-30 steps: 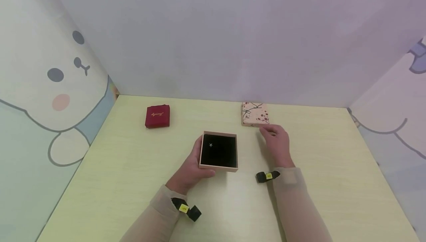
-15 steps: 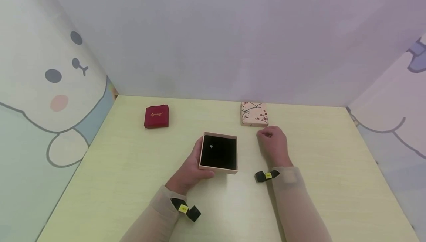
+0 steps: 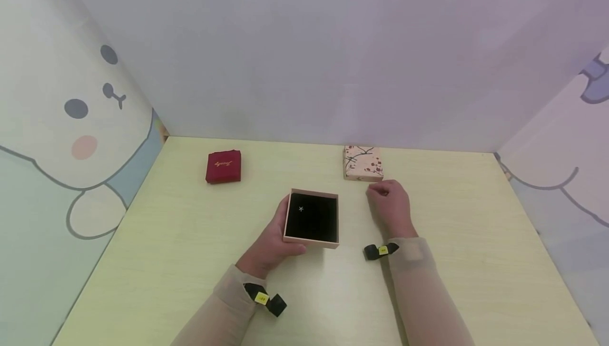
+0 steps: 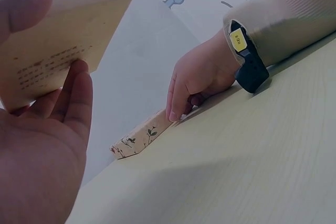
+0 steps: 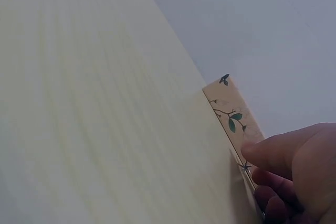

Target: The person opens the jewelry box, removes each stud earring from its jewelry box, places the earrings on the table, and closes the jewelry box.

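Observation:
My left hand [image 3: 272, 240] holds a square open cardboard box [image 3: 311, 243] from its left side, thumb along the front wall. Inside, a black insert [image 3: 316, 222] bears a small pale star [image 3: 301, 209] near its upper left. The left wrist view shows lines of print on the box's underside [image 4: 52, 69], with fingertips against it. My right hand [image 3: 391, 206] is low at the table, thumb and fingers drawn together just in front of the floral lid [image 3: 363, 163]. Between these fingertips appears a small dark star-shaped piece [image 5: 245, 167], with a thin pale line running below it.
A dark red box [image 3: 224, 166] with gold lettering lies at the back left of the pale wooden table [image 3: 452, 203]. Behind the table's far edge rises a pale wall [image 3: 295, 71]. Cartoon-printed panels [image 3: 38, 124] flank both sides.
My right fingers have drawn closer together and shifted slightly left and down, near the lid. The left hand still holds the box, now tipped very slightly differently.

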A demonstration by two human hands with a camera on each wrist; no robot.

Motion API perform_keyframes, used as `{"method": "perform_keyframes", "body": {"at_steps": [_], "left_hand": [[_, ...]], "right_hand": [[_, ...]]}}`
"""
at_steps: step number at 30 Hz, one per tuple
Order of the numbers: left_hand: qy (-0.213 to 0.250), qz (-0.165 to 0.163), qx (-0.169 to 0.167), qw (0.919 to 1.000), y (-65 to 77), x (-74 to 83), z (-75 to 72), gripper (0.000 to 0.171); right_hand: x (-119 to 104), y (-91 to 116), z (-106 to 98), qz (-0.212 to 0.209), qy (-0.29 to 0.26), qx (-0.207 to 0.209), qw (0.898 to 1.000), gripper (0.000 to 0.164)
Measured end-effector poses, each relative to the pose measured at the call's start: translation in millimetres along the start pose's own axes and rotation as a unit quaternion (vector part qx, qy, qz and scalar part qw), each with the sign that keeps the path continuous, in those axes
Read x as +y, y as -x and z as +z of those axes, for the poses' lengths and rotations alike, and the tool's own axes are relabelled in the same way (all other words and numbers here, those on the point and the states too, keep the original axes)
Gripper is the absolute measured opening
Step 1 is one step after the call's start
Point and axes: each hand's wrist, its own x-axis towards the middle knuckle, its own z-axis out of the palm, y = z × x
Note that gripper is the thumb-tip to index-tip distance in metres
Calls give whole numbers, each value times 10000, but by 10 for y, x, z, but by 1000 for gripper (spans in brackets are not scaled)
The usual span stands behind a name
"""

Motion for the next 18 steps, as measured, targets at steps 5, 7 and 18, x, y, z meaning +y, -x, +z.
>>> {"method": "perform_keyframes", "body": {"at_steps": [5,7,18], "left_hand": [[78,-32,-1,10000,5,0,2,118],[75,-5,-13,10000,3,2,3,118],[-11,-23,-2,10000,-5,1,-3,118]], "right_hand": [[-6,12,-7,55,-135,-73,9999,27],[6,8,-7,105,-251,-106,9996,29],[-152,68,-101,345,-686,-303,9966,35]]}}
